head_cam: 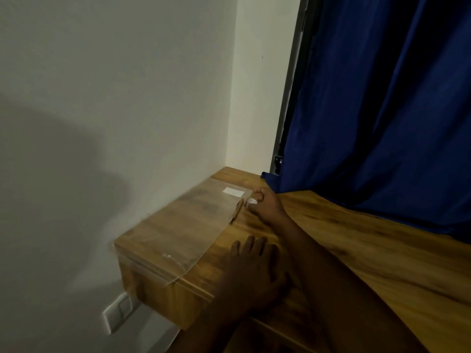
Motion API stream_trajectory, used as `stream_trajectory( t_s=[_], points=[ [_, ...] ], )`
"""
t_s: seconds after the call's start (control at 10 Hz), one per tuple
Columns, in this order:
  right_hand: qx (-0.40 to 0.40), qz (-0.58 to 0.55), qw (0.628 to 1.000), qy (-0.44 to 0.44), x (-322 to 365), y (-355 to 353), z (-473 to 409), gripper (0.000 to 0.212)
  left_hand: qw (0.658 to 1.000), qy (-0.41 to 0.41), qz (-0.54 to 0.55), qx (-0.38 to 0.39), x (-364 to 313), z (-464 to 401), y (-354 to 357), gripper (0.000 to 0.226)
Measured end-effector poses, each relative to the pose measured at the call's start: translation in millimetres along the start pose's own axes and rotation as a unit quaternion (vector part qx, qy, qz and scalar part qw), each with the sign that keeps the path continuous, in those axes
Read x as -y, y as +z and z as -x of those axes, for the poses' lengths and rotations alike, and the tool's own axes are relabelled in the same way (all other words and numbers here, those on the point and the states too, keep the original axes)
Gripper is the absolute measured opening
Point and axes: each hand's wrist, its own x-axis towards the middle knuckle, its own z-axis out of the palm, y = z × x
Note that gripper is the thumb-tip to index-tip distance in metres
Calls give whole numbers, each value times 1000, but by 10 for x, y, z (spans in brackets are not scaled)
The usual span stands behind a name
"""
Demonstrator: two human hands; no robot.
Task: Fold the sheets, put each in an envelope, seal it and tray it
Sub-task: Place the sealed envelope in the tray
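A clear plastic envelope (188, 225) with a small white label (233, 191) lies flat on the left end of the wooden table (356, 250); its near corner overhangs the table's front edge. My right hand (267, 203) is at its far right edge, fingers curled and pinching that edge, with a small white bit between the fingertips. My left hand (254, 268) rests palm down on the table just right of the envelope's near side, fingers spread and holding nothing. No paper sheets or tray are in view.
A pale wall runs along the table's left end. A blue curtain (382, 110) hangs over the table's far side, its hem touching the wood. A white wall socket (118, 314) sits below the table's corner.
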Motion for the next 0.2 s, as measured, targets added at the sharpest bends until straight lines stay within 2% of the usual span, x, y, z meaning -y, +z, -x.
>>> stream_trajectory(
  t_s=[0.1, 0.2],
  points=[
    [-8, 31, 999, -1, -65, 88, -49, 52, 1000, 0, 9, -14, 2, -4, 0, 73],
    [27, 21, 999, 17, -47, 0, 87, 71, 1000, 2, 16, -2, 5, -2, -17, 76]
  ],
)
